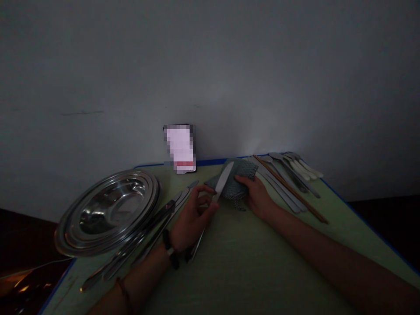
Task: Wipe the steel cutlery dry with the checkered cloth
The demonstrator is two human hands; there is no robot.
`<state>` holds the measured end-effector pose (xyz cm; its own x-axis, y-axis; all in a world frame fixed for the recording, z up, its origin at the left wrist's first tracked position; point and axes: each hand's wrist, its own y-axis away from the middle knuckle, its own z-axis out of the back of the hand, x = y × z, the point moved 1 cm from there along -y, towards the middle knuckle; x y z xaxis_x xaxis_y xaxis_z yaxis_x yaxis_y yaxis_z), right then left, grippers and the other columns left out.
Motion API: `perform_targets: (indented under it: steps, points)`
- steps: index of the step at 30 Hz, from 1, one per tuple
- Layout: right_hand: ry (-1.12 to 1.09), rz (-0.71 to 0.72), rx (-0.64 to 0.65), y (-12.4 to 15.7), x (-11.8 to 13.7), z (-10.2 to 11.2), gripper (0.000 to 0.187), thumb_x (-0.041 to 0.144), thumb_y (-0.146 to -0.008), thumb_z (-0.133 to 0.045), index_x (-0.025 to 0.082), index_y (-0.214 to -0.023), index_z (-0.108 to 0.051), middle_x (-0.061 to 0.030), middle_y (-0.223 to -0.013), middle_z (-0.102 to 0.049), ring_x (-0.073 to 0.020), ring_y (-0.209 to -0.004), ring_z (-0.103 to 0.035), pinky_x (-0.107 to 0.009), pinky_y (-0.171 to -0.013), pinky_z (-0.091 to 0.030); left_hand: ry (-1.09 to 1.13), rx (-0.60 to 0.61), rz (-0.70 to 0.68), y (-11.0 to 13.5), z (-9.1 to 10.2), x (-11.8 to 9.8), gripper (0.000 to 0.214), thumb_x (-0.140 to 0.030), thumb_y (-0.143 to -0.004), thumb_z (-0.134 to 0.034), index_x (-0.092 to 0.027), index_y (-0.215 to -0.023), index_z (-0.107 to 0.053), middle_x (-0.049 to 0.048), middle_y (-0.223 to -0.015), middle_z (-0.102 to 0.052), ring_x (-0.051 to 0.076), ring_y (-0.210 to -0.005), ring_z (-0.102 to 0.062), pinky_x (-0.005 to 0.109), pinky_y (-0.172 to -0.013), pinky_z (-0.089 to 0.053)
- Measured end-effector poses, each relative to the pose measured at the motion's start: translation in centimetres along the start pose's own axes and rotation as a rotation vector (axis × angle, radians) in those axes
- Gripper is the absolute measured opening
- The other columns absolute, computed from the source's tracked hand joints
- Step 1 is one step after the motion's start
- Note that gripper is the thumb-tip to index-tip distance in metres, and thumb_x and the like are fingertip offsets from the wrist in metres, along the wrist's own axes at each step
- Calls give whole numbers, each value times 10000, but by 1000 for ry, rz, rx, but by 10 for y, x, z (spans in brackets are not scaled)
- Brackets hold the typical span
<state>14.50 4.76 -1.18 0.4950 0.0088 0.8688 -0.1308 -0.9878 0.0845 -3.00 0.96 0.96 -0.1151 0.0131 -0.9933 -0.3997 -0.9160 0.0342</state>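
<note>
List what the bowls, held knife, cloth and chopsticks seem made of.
Bowls: likely polished stainless steel, given bright mirror-like reflections.
Knife: probably smooth metal, its blade a pale grey; finish uncertain in this dimness.
Cloth: seemingly matt fabric, with soft folds and a fine dark-and-light pattern.
Chopsticks: wood or bamboo, perhaps, by their brown colour; any varnish is unclear.

The knife (225, 179) had a smooth metal blade with a dull, satin look, set against a cloth (244, 175) of coarse, visibly textured weave. Near the table's left edge, the bowls (127, 210) were polished metal, mirror-glossy inside, and the cutlery (131, 245) beside them was shiny metal too. Toward the far right corner, the spoons (300, 169) had smooth, plastic-looking handles; the chopsticks (295, 194) nearby looked like wood. The table (262, 262) had a smooth, mostly matt top, and the wall (262, 65) beyond its far edge was matt, lightly scratched.
</note>
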Motion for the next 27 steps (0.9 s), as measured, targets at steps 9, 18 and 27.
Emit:
perform_targets:
  steps: [9, 18, 27]
  points:
    - [128, 14, 92, 7, 3, 4, 347, 558, -689, -518, 225, -683, -612, -64, -823, -663, -272, -965, -579, -443, -869, -441, -84, -156, 44, -4, -1, 2, 278, -341, -813, -594, -227, -902, -356, -41, -812, -577, 77, -511, -548, 141, -377, -376]
    - [183, -7, 223, -4, -4, 8, 309, 479, -743, -528, 221, -882, -627, -35, -882, -695, -225, -919, -616, -367, -814, -479, -153, -116, 63, -2, -3, 1, 230, -340, -821, -580, -214, -867, -393, -38, -785, -557, 81, -491, -541, 150, -364, -352]
    - [364, 62, 402, 4, 3, 3, 300, 404, -691, -643, 221, -928, -642, -17, -879, -695, -197, -861, -627, -332, -777, -481, -273, -6, -54, 1, -4, 3, 193, -296, -801, -612, -199, -825, -448, -75, -622, -468, 87, -524, -484, 183, -466, -359]
